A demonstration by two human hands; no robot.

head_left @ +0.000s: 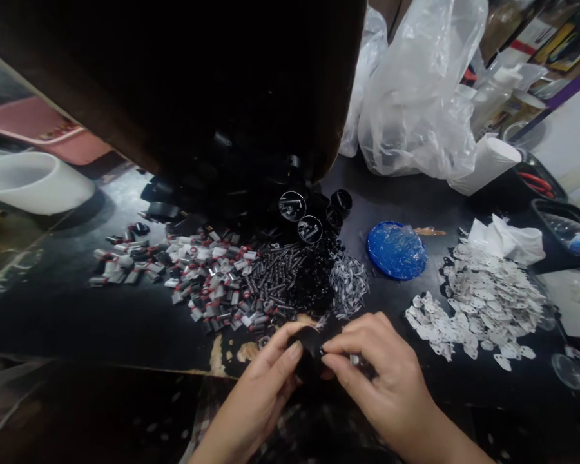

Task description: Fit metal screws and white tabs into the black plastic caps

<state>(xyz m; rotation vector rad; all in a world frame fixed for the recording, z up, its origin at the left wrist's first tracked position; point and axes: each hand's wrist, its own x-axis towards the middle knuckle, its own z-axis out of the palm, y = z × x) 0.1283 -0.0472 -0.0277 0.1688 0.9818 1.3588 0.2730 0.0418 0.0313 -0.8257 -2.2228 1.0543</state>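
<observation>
Just in front of the table's near edge, my left hand (275,370) grips a black round cap-like part (309,354), thumb on its face. My right hand (377,367) is at the part's right side, thumb and forefinger pinched on something too small to make out. A shiny metal bit (354,359) shows under the curled fingers of that hand. Beyond the hands lie a heap of dark springs (273,274), a mound of tiny black pieces (314,283) and a pile of small grey slivers (350,283). Similar black round parts (310,229) lie farther back.
Grey-and-white pieces with red rings (212,277) spread to the left. A blue lid (397,251) and a pile of flat whitish metal plates (493,303) lie right. A large dark container (198,84) looms overhead; plastic bags (420,96) stand behind. A white tub (38,183) lies at left.
</observation>
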